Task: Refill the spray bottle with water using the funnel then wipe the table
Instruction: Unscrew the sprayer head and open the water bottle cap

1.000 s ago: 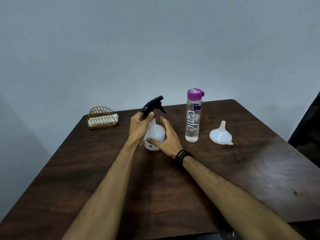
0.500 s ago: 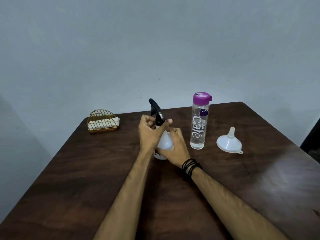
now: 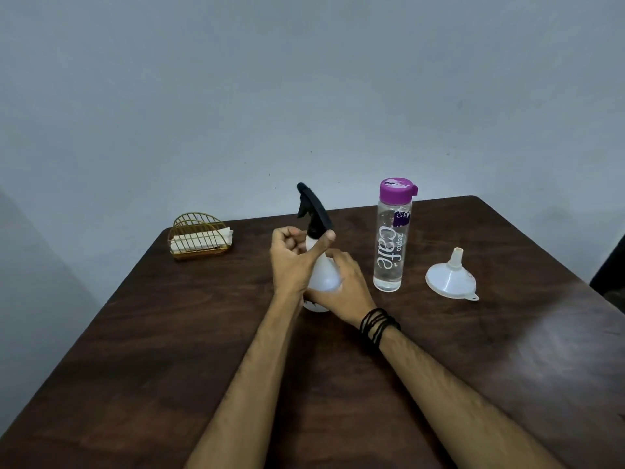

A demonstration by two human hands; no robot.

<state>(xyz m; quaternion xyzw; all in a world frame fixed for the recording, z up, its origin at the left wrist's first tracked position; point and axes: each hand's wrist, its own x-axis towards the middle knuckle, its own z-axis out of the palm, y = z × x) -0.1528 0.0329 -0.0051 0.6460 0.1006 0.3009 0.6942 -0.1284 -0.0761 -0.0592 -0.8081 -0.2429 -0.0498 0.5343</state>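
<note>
- Both hands are on the spray bottle (image 3: 323,275), which stands upright on the table (image 3: 169,350) near the middle, a touch toward the far side.
- The left hand (image 3: 292,262) is curled around the bottle's neck, thumb stretched across just under the black trigger head (image 3: 313,211), fingers folded in at its 9 o'clock side.
- The right hand (image 3: 341,287) is wrapped around the white body from the 3 o'clock side, clamped low on the belly, and the bottle's base peeks out beneath it.
- A stack of black bands (image 3: 377,324) circles the right wrist.
- At 3 o'clock from the spray bottle, close by, stands a clear water bottle (image 3: 390,245) with a purple cap (image 3: 397,189), cap on, upright, apart from the right hand.
- Further out at 3 o'clock, beside the water bottle but not touching it, the white funnel (image 3: 451,277) sits mouth down on the table, spout pointing up.
- Over at 9 o'clock, well apart from the hands and toward the far left corner, a gold wire holder (image 3: 199,242) carries a pale folded cloth (image 3: 203,239).
- The black trigger head leans up and back toward 11 o'clock above the left hand; whether it is loosened on the neck cannot be told.
</note>
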